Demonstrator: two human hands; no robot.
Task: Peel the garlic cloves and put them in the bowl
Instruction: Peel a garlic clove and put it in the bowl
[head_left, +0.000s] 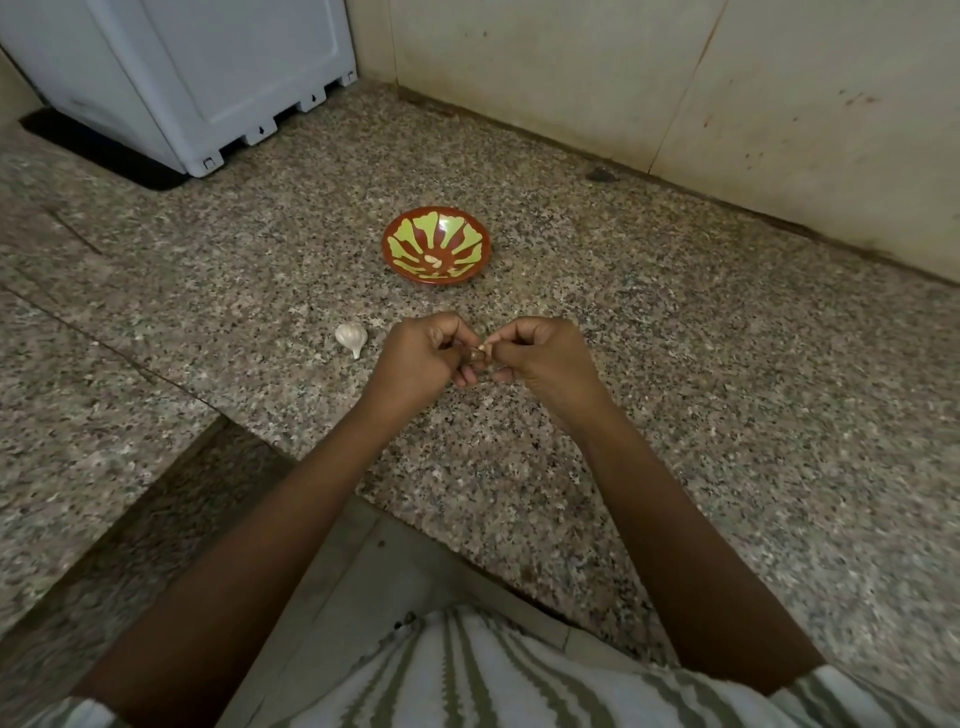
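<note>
A white appliance (197, 73) stands on the speckled granite counter (727, 364) by a tiled wall (675, 78).

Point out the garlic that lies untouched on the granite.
The white garlic bulb, beside the left hand. The peeled cloves lie in the bowl, and one clove is pinched between that hand and the right hand.

bowl (470, 228) w/ peeled cloves (432, 260); bulb (351, 338) nearby
</note>
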